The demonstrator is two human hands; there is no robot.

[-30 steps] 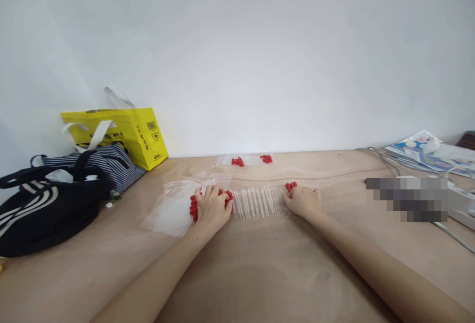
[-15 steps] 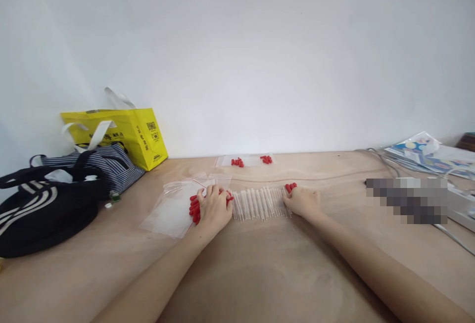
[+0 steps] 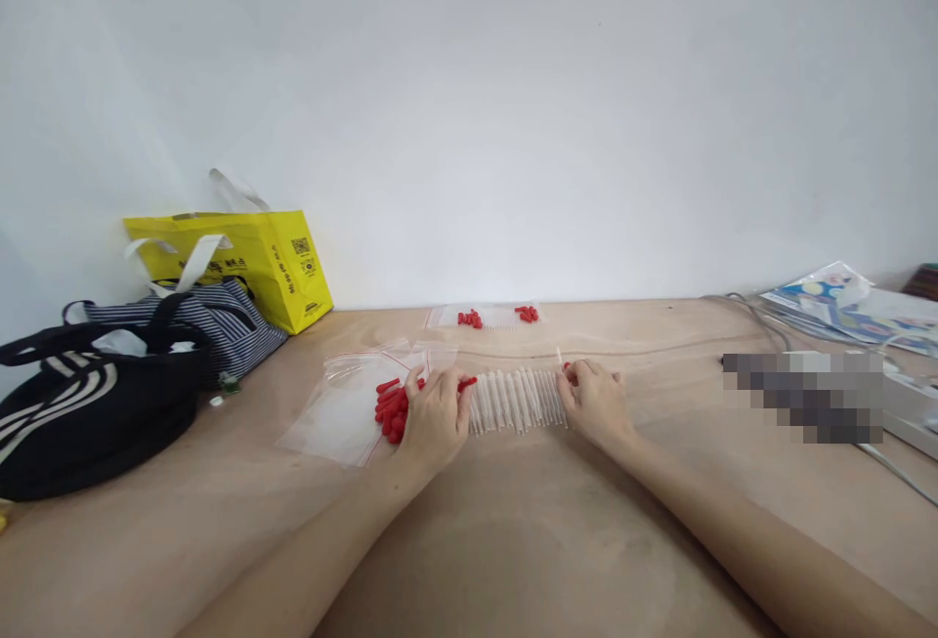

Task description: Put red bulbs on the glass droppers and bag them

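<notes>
My left hand [image 3: 438, 413] is closed, with a slim red rubbery-looking piece [image 3: 467, 383] poking out past its fingertips. Beside that hand, a pile of similar red pieces [image 3: 392, 405] lies partly hidden behind the fingers. My right hand [image 3: 597, 402] pinches a thin white stick [image 3: 559, 359] that points upward. A bit of red shows by its fingers, mostly covered. Between both hands, many thin white sticks [image 3: 517, 400] lie side by side in a row on the table.
Clear zip bags [image 3: 329, 423] lie under and left of the red pile. Farther back, another clear bag [image 3: 498, 317] carries two red clusters. A yellow bag [image 3: 293, 272], a striped bag [image 3: 234, 325] and a black bag [image 3: 139, 423] stand left. A white power strip [image 3: 913, 413] and cables are right.
My left hand has shifted slightly right, and a red piece now sticks out from its fingers. A white stick now rises from my right fingers, where red pieces showed before.
</notes>
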